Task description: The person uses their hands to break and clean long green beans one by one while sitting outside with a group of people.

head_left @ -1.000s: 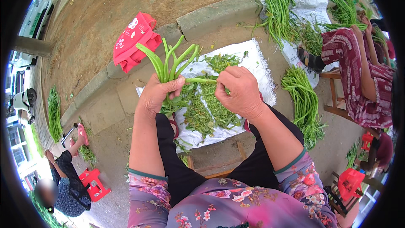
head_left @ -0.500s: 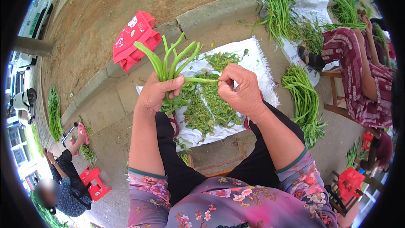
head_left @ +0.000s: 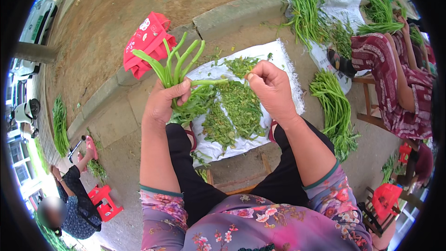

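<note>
My left hand (head_left: 166, 100) is closed around a bunch of thick green vegetable stalks (head_left: 174, 67), their bare ends fanning upward and leafy tops hanging below the fist. One stalk (head_left: 209, 82) sticks out sideways toward my right hand (head_left: 272, 86). That hand is pinched, thumb against forefinger, just beyond the stalk's end and apart from it. A tiny bit may sit between the fingertips, too small to make out. Beneath both hands lies a white woven sheet (head_left: 290, 72) with heaps of torn green leaves and scraps (head_left: 239, 111), between my feet.
A red bag (head_left: 147, 42) rests by the concrete kerb (head_left: 241, 16). Bundles of long green stalks lie at right (head_left: 331, 107), at far right (head_left: 297, 4) and at left (head_left: 59, 125). One person sits at right (head_left: 390, 79), another at lower left (head_left: 76, 209) near a red stool (head_left: 105, 202).
My right hand has come off the sideways stalk's end and shifted slightly right, leaving a gap. My left hand has moved a little left and tilted the bunch leftward.
</note>
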`<state>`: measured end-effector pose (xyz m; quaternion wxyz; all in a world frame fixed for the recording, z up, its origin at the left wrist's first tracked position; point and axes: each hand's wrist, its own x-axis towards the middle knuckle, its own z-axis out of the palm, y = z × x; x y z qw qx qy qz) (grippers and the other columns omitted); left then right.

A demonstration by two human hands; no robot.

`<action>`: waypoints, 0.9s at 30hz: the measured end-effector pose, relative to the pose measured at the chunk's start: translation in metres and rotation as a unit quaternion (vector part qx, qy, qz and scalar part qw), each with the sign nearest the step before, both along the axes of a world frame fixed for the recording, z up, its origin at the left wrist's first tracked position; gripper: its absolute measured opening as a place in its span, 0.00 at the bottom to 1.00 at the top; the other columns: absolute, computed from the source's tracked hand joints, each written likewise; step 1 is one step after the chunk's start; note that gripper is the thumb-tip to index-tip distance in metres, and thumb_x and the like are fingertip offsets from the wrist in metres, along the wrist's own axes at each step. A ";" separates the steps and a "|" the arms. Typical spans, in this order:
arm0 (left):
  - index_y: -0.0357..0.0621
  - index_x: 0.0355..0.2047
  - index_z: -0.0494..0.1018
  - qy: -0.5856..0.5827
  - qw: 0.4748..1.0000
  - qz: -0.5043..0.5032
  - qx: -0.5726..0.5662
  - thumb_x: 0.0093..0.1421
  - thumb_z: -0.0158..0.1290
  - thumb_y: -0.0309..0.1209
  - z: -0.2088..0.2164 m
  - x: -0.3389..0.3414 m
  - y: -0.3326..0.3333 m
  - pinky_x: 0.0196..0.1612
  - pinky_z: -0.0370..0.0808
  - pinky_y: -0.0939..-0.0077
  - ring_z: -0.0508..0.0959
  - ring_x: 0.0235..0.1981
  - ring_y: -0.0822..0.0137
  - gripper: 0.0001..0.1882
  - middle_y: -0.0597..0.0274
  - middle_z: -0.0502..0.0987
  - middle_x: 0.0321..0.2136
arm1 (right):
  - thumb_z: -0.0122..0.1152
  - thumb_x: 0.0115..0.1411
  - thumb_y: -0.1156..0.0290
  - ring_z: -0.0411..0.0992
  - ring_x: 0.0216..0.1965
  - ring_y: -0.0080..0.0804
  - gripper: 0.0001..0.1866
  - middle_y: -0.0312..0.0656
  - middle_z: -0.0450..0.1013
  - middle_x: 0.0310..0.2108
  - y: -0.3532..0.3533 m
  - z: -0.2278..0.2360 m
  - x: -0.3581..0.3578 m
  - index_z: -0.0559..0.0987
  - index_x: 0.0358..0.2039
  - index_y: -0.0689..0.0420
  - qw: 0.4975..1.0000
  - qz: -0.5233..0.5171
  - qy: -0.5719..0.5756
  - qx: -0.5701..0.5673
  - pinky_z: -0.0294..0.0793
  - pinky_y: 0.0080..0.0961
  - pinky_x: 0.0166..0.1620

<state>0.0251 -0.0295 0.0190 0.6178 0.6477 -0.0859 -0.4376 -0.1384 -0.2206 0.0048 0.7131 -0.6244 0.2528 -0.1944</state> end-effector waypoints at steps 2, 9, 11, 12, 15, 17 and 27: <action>0.43 0.30 0.71 -0.005 1.000 -0.004 0.000 0.51 0.62 0.35 -0.001 0.003 0.001 0.20 0.58 0.82 0.67 0.17 0.76 0.13 0.69 0.69 0.17 | 0.55 0.53 0.77 0.60 0.20 0.13 0.06 0.30 0.65 0.17 -0.002 -0.002 0.000 0.71 0.21 0.60 0.997 0.023 0.034 -0.069 0.59 0.17 0.23; 0.41 0.30 0.72 -0.021 0.999 -0.041 0.025 0.51 0.62 0.35 -0.003 0.005 0.007 0.21 0.59 0.83 0.67 0.18 0.77 0.13 0.69 0.70 0.18 | 0.55 0.55 0.74 0.70 0.29 0.52 0.04 0.46 0.73 0.25 -0.008 -0.009 -0.010 0.77 0.28 0.59 0.907 0.158 0.154 -0.358 0.70 0.39 0.33; 0.39 0.32 0.72 -0.021 0.997 -0.060 0.037 0.51 0.62 0.33 -0.003 0.004 0.006 0.21 0.58 0.82 0.67 0.19 0.76 0.13 0.67 0.70 0.19 | 0.52 0.54 0.77 0.71 0.32 0.50 0.06 0.47 0.73 0.27 -0.003 -0.015 -0.014 0.78 0.31 0.59 0.899 0.108 0.109 -0.411 0.71 0.38 0.36; 0.40 0.33 0.72 -0.024 0.997 -0.058 0.048 0.51 0.62 0.33 0.000 0.001 0.005 0.22 0.59 0.83 0.67 0.19 0.76 0.13 0.68 0.70 0.19 | 0.50 0.53 0.80 0.71 0.33 0.49 0.11 0.47 0.73 0.30 -0.002 -0.012 -0.012 0.78 0.35 0.59 0.900 0.117 0.113 -0.404 0.71 0.39 0.40; 0.42 0.29 0.73 -0.017 0.996 -0.066 0.049 0.48 0.65 0.35 -0.001 0.001 0.007 0.21 0.61 0.84 0.69 0.19 0.78 0.14 0.70 0.71 0.19 | 0.48 0.50 0.83 0.72 0.33 0.48 0.14 0.47 0.73 0.29 -0.006 -0.010 -0.008 0.78 0.35 0.60 0.919 0.173 0.087 -0.344 0.72 0.38 0.39; 0.42 0.29 0.73 -0.016 0.996 -0.063 0.059 0.47 0.65 0.35 0.000 0.001 0.008 0.21 0.61 0.84 0.68 0.19 0.78 0.15 0.70 0.71 0.19 | 0.48 0.51 0.83 0.73 0.33 0.46 0.13 0.47 0.73 0.29 -0.005 -0.008 -0.008 0.78 0.36 0.60 0.930 0.171 0.057 -0.321 0.73 0.35 0.38; 0.39 0.33 0.72 -0.032 0.995 -0.073 0.052 0.49 0.64 0.34 -0.001 0.002 0.011 0.22 0.60 0.82 0.68 0.19 0.74 0.16 0.67 0.70 0.19 | 0.58 0.56 0.78 0.70 0.28 0.24 0.08 0.38 0.72 0.28 0.000 0.000 -0.007 0.79 0.37 0.61 0.943 0.204 0.003 -0.263 0.70 0.20 0.32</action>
